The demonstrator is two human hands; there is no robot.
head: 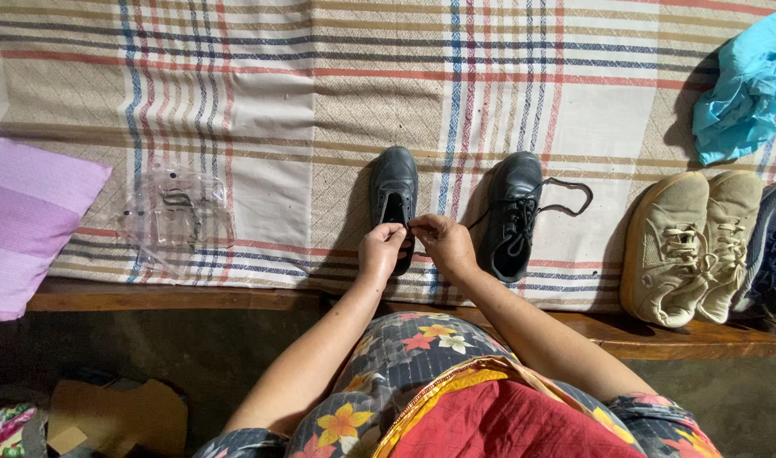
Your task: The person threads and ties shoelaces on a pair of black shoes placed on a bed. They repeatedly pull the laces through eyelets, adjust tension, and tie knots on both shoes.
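Two black shoes lie on a plaid mat (320, 110). The left black shoe (394, 182) has an open throat, with no lace that I can see. Over its near end, my left hand (381, 250) and my right hand (443, 242) meet, fingertips pinched together on something thin, likely a lace end. The right black shoe (513, 212) is laced, its black lace looping out to the right.
A clear plastic bag (176, 216) lies on the mat to the left. A pink pillow (27, 220) is at the far left. A beige pair of sneakers (689, 246), a dark shoe (770, 254) and a crumpled blue cloth (744, 85) are at right. A wooden edge (176, 298) borders the mat.
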